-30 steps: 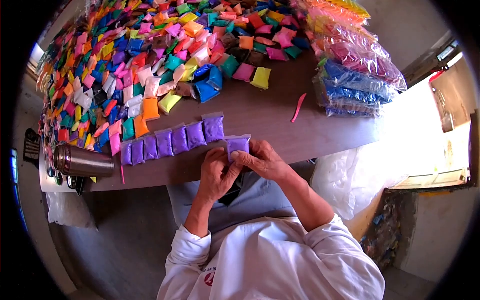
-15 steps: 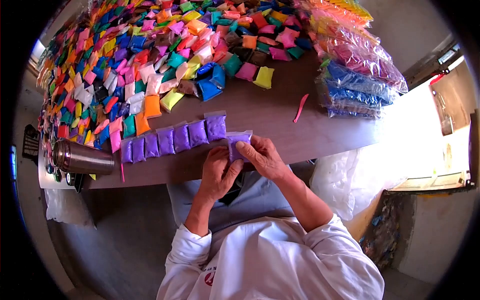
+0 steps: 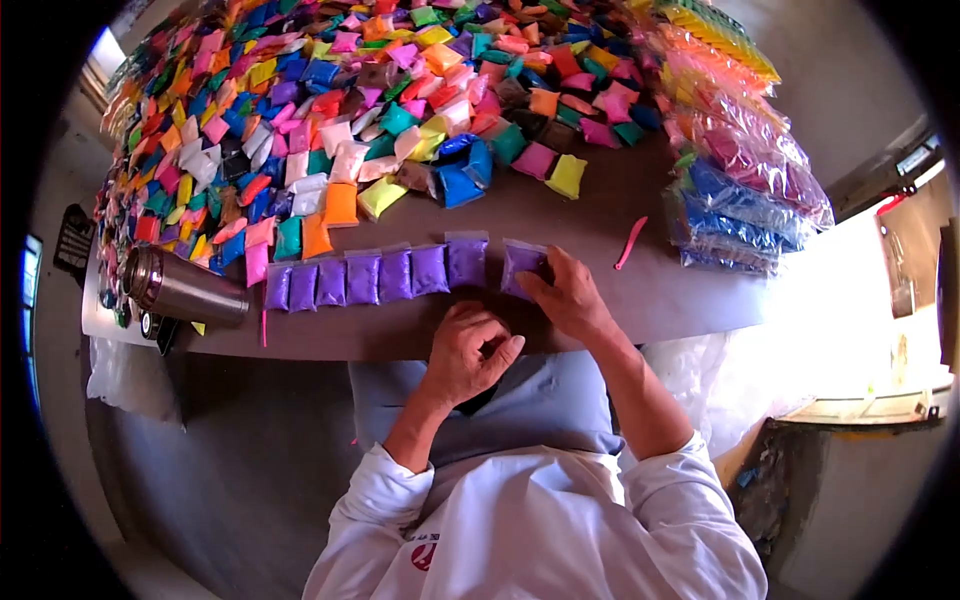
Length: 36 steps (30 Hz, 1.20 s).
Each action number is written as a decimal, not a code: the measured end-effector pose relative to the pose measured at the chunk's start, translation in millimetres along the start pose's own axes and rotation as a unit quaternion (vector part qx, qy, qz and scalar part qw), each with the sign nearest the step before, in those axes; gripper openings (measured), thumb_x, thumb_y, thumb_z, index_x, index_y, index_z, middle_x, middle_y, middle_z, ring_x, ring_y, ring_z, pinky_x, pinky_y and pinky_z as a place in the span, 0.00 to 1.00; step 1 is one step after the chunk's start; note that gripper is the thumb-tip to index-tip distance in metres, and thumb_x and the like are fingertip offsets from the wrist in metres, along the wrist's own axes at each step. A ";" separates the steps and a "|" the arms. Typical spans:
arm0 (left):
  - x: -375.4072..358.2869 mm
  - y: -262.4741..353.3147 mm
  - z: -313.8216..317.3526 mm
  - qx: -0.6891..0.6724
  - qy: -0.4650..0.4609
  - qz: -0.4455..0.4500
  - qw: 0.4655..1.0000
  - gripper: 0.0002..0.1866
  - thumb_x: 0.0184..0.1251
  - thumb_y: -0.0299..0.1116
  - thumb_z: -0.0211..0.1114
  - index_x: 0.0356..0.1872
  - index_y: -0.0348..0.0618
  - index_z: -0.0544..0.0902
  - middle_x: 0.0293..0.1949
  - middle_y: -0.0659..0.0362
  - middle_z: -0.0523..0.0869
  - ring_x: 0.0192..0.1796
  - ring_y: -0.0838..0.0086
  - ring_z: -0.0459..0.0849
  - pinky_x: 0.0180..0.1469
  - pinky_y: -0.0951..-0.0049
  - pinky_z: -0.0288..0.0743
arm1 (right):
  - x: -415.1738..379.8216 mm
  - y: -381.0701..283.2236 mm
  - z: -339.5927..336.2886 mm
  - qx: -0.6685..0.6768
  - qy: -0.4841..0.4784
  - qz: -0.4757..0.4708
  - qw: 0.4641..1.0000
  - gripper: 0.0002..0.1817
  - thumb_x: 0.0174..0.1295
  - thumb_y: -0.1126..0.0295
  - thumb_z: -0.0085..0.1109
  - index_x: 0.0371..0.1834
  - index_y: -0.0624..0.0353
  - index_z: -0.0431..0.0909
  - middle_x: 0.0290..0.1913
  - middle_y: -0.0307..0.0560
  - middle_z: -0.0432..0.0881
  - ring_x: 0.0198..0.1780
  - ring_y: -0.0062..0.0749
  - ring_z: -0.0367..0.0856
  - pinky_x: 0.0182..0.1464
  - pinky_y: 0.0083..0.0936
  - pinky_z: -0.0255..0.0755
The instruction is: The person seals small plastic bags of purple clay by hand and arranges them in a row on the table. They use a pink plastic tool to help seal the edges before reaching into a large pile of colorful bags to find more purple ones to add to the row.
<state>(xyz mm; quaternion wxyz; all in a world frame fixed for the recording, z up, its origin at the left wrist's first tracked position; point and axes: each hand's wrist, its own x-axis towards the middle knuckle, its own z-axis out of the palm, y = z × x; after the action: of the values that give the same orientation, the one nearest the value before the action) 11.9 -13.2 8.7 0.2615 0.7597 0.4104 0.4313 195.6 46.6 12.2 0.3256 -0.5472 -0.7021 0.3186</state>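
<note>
My right hand [image 3: 568, 292] grips the right side of a small purple packet [image 3: 517, 272], thumb and fingers at its edge, with the packet at the table surface. To its left, across a small gap, several purple packets [image 3: 395, 273] stand side by side in a row; the rightmost purple packet [image 3: 467, 260] sits slightly higher than the others. My left hand [image 3: 468, 352] is at the table's front edge, below the row. Its fingers are curled in, the thumb points right, and nothing shows in it.
A large heap of coloured packets [image 3: 300, 130] covers the back and left of the table [image 3: 590, 235]. Bagged stacks [image 3: 735, 215] stand at the right. A steel flask [image 3: 190, 288] lies at the left. One pink plastic tool [image 3: 630, 243] lies right of my hand.
My left hand has let go of the purple packet and drawn back from it. My right hand has carried that packet away from my body, onto the table right of the row. The view has shifted.
</note>
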 end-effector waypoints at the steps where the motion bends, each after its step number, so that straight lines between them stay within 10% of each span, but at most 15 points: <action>1: -0.7 -1.8 0.9 0.005 -0.004 0.000 1.000 0.13 0.61 0.37 0.67 0.21 0.43 0.79 0.22 0.59 0.80 0.30 0.61 0.79 0.49 0.62 0.72 | 6.9 -1.8 -1.5 0.001 -0.003 -0.004 1.000 0.18 0.61 0.60 0.67 0.42 0.64 0.75 0.26 0.46 0.74 0.29 0.32 0.72 0.34 0.31 0.67; 3: -1.6 -2.1 3.0 0.011 0.004 -0.002 1.000 0.13 0.61 0.37 0.67 0.21 0.43 0.79 0.23 0.58 0.81 0.30 0.61 0.79 0.50 0.62 0.72 | 17.3 -4.5 -2.9 -0.075 -0.068 0.039 0.994 0.22 0.57 0.60 0.69 0.46 0.63 0.75 0.31 0.55 0.78 0.32 0.46 0.77 0.36 0.36 0.71; 12: -1.1 -4.9 7.0 0.045 0.002 0.031 0.999 0.11 0.58 0.34 0.68 0.20 0.43 0.78 0.25 0.56 0.82 0.32 0.56 0.80 0.50 0.59 0.72 | 19.5 -16.3 -0.2 -0.132 0.031 -0.005 0.991 0.27 0.56 0.59 0.69 0.56 0.58 0.71 0.29 0.54 0.84 0.33 0.48 0.85 0.36 0.38 0.77; 28: -1.1 -1.7 7.7 0.075 0.012 0.031 0.997 0.11 0.61 0.35 0.66 0.23 0.41 0.79 0.27 0.56 0.83 0.35 0.57 0.81 0.49 0.59 0.72 | 31.8 -5.8 -6.6 -0.015 -0.031 -0.070 0.997 0.07 0.57 0.71 0.63 0.35 0.63 0.81 0.31 0.55 0.83 0.35 0.47 0.84 0.37 0.35 0.77; 36: -2.7 -4.3 10.5 0.089 0.015 0.030 0.996 0.10 0.60 0.34 0.67 0.23 0.42 0.79 0.27 0.58 0.83 0.34 0.59 0.81 0.49 0.59 0.73 | 100.3 20.2 -27.0 -0.066 0.200 -0.132 0.969 0.06 0.59 0.73 0.61 0.37 0.63 0.80 0.33 0.58 0.82 0.35 0.54 0.83 0.36 0.41 0.75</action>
<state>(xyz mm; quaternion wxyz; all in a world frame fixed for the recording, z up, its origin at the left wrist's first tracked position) 18.5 -13.7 -0.8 0.1742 0.7853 0.4282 0.4118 209.8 150.9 22.6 0.4615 -0.5231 -0.7081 0.1096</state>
